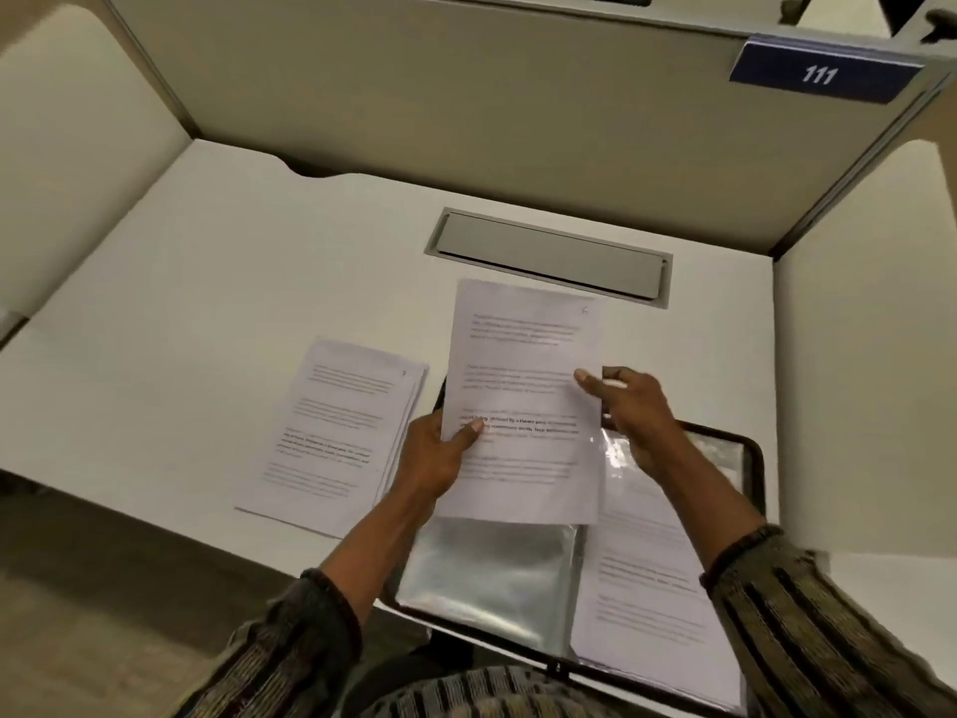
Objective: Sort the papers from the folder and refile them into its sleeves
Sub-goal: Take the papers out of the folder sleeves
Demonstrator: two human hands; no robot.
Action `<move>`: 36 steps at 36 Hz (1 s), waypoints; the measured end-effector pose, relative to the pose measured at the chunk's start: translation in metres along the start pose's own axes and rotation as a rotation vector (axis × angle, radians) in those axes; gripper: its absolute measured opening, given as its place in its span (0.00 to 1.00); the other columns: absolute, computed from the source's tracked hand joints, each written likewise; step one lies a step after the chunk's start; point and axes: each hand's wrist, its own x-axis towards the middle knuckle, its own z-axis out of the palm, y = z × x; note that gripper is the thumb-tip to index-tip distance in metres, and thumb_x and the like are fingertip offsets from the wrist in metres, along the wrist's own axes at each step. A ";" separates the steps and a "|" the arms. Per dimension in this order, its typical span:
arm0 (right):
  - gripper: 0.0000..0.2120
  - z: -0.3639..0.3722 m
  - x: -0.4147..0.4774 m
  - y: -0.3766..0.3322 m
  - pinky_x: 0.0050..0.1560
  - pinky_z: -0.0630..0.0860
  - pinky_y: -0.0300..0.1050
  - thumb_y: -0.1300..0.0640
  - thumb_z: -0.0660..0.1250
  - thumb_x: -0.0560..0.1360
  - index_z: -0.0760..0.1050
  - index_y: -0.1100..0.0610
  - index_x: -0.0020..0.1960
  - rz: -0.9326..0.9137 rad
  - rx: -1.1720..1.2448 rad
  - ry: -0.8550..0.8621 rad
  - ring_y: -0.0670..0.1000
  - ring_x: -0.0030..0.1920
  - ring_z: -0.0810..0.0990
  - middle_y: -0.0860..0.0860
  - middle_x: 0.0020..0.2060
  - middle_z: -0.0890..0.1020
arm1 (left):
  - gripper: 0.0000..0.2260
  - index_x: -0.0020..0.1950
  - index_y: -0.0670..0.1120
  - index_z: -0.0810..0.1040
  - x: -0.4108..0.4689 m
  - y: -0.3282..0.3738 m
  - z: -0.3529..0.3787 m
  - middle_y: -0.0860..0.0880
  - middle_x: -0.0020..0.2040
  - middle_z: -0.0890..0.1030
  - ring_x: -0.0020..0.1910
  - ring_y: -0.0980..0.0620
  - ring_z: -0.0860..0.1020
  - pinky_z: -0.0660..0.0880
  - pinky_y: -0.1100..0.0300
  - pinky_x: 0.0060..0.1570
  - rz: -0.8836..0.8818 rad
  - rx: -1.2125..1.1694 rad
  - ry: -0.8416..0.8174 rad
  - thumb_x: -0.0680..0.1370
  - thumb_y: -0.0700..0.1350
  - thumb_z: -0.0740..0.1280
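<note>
A printed sheet (523, 355) is held up above the open black folder (753, 458). My left hand (440, 453) grips the sheet's lower left edge, thumb on top. At the sheet's right edge my right hand (632, 412) has its thumb on the paper and its fingers behind. The folder's left page is an empty clear sleeve (492, 572). Its right sleeve (652, 577) holds a printed page. A stack of printed papers (336, 432) lies on the desk left of the folder.
The white desk (181, 313) is boxed in by beige partitions (414, 95) at the back and sides. A grey cable hatch (549, 251) is set into the desk behind the sheet. A blue plate marked 111 (823, 72) hangs at the top right.
</note>
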 end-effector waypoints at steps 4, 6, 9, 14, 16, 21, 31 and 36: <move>0.14 0.054 -0.006 0.032 0.52 0.86 0.56 0.60 0.78 0.75 0.83 0.60 0.59 0.062 -0.080 -0.115 0.54 0.48 0.89 0.52 0.49 0.89 | 0.13 0.65 0.48 0.85 0.005 -0.006 -0.054 0.52 0.55 0.89 0.51 0.52 0.88 0.85 0.55 0.51 -0.046 0.070 0.031 0.81 0.49 0.74; 0.11 0.085 -0.006 0.047 0.53 0.86 0.58 0.61 0.76 0.78 0.84 0.59 0.59 0.086 -0.133 -0.134 0.53 0.47 0.89 0.51 0.48 0.89 | 0.11 0.63 0.51 0.85 0.010 -0.009 -0.084 0.55 0.53 0.89 0.50 0.53 0.87 0.85 0.56 0.50 -0.050 0.122 0.067 0.81 0.50 0.75; 0.07 0.129 -0.007 0.059 0.50 0.86 0.58 0.61 0.73 0.79 0.84 0.57 0.57 0.096 -0.208 -0.165 0.53 0.45 0.89 0.51 0.46 0.89 | 0.09 0.60 0.54 0.85 0.019 -0.014 -0.127 0.57 0.52 0.88 0.48 0.56 0.87 0.85 0.57 0.49 -0.041 0.236 0.146 0.81 0.51 0.74; 0.03 0.194 -0.006 0.066 0.44 0.87 0.56 0.59 0.74 0.78 0.85 0.55 0.51 0.053 -0.378 -0.174 0.52 0.38 0.88 0.50 0.42 0.88 | 0.12 0.62 0.50 0.84 0.034 -0.021 -0.189 0.54 0.53 0.86 0.46 0.53 0.85 0.84 0.55 0.46 -0.024 0.505 0.237 0.82 0.53 0.73; 0.03 0.216 -0.005 0.070 0.45 0.86 0.58 0.57 0.76 0.76 0.84 0.56 0.46 0.060 -0.431 -0.170 0.54 0.35 0.88 0.51 0.36 0.88 | 0.12 0.59 0.47 0.85 0.041 -0.025 -0.209 0.52 0.51 0.87 0.45 0.53 0.85 0.82 0.58 0.43 -0.025 0.583 0.282 0.81 0.54 0.73; 0.09 0.259 -0.003 0.082 0.45 0.86 0.57 0.55 0.78 0.76 0.81 0.58 0.43 0.078 -0.504 -0.155 0.53 0.31 0.87 0.52 0.30 0.86 | 0.11 0.50 0.47 0.82 0.057 -0.038 -0.248 0.49 0.49 0.87 0.42 0.49 0.82 0.77 0.58 0.39 -0.082 0.792 0.308 0.80 0.55 0.74; 0.12 0.292 0.001 0.105 0.45 0.86 0.53 0.47 0.74 0.78 0.77 0.53 0.43 0.070 -0.750 -0.133 0.49 0.32 0.86 0.49 0.31 0.85 | 0.10 0.49 0.50 0.78 0.070 -0.059 -0.266 0.51 0.48 0.86 0.41 0.47 0.83 0.82 0.51 0.42 -0.153 1.053 0.294 0.80 0.56 0.72; 0.12 0.293 -0.001 0.110 0.45 0.80 0.47 0.45 0.68 0.81 0.77 0.53 0.50 -0.092 -1.028 -0.130 0.48 0.43 0.81 0.47 0.41 0.82 | 0.10 0.51 0.48 0.77 0.072 -0.061 -0.262 0.48 0.49 0.85 0.42 0.46 0.81 0.75 0.56 0.41 -0.167 1.209 0.243 0.82 0.55 0.69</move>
